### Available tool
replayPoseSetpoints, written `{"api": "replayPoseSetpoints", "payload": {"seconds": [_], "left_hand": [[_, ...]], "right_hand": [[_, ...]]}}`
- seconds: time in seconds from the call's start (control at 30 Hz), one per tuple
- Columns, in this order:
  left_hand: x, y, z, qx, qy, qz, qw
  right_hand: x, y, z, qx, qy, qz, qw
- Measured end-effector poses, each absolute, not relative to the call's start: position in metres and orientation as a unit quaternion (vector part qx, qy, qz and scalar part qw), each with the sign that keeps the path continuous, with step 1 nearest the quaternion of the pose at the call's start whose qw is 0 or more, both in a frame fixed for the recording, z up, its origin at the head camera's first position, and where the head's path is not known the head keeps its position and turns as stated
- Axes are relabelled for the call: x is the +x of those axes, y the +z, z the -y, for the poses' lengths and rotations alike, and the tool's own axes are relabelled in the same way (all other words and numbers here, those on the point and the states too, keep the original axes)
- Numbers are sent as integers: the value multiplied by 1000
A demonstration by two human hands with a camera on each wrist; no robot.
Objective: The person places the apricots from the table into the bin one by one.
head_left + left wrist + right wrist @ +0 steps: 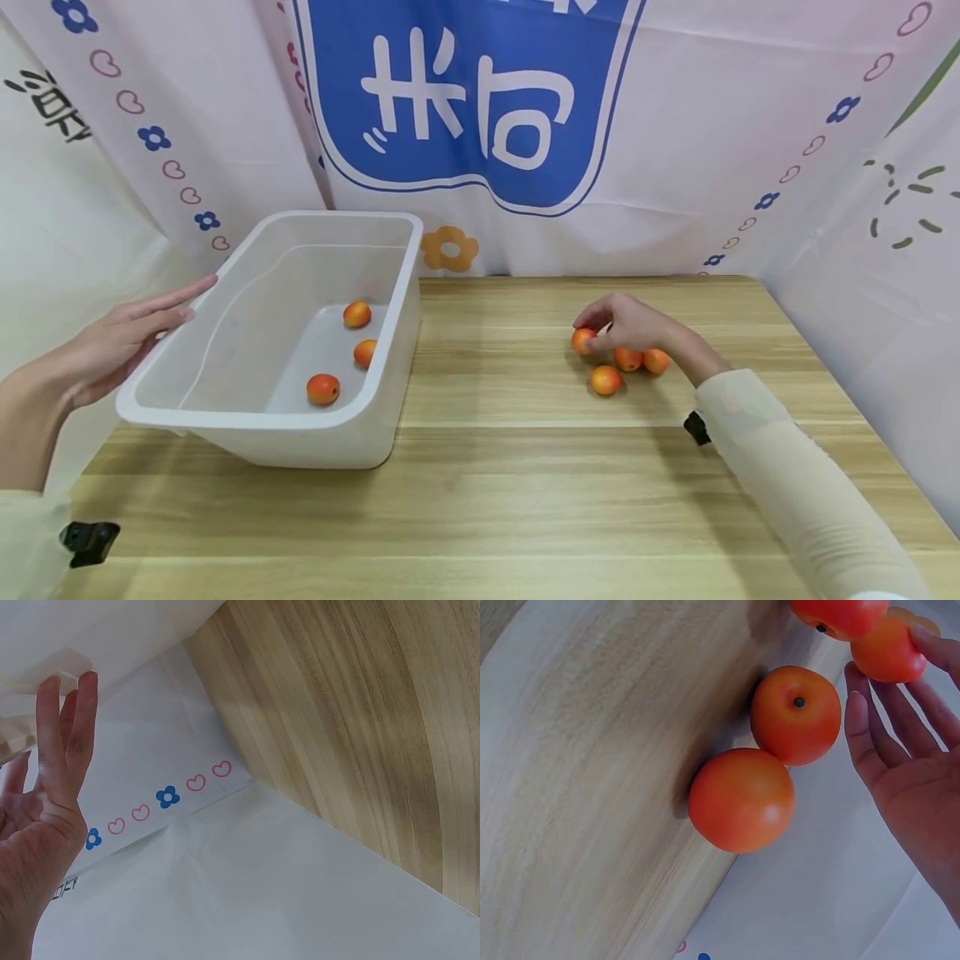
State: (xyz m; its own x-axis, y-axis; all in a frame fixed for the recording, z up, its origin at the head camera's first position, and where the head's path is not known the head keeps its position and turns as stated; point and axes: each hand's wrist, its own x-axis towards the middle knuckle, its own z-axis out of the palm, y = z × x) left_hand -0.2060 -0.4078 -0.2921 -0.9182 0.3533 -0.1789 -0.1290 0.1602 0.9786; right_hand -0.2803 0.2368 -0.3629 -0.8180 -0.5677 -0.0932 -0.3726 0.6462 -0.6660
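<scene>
In the head view my right hand (628, 323) is at the far right part of the table, pinching a small round orange-red fruit (582, 341) between thumb and fingers. The right wrist view shows the thumb on one side of that fruit (889, 649) and fingertips on the other. Three similar fruits lie close by, the nearest one (605, 380) in front of the hand. My left hand (112, 346) rests with extended fingers against the left rim of a white plastic bin (397, 392). Inside the bin three more such fruits show, one (323, 389) near the front.
The bin stands on the left of a wood-grain table (495, 500). Behind it hangs a white printed cloth (675, 150) with a blue emblem, and more white cloth (900, 333) borders the right side.
</scene>
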Motion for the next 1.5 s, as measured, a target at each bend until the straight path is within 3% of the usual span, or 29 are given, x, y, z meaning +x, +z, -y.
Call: {"api": "replayPoseSetpoints", "payload": {"seconds": [0.37,0.73,1.07,1.3,1.5], "left_hand": [[-208,-293,410,80,631,-747,193],[-206,-292,408,76,635,-746,185],[-206,-290,407,73,622,-758,184],[-205,-290,407,66,625,-756,181],[-206,-290,407,62,625,-756,185]], "right_hand": [[-280,-360,-232,-245,-364,-884,160],[-283,-355,-222,-262,-384,-872,156],[-286,-357,-214,-333,-438,-823,143],[-286,-353,-209,-319,-452,-816,168],[-289,-349,-200,-319,-454,-818,151]]}}
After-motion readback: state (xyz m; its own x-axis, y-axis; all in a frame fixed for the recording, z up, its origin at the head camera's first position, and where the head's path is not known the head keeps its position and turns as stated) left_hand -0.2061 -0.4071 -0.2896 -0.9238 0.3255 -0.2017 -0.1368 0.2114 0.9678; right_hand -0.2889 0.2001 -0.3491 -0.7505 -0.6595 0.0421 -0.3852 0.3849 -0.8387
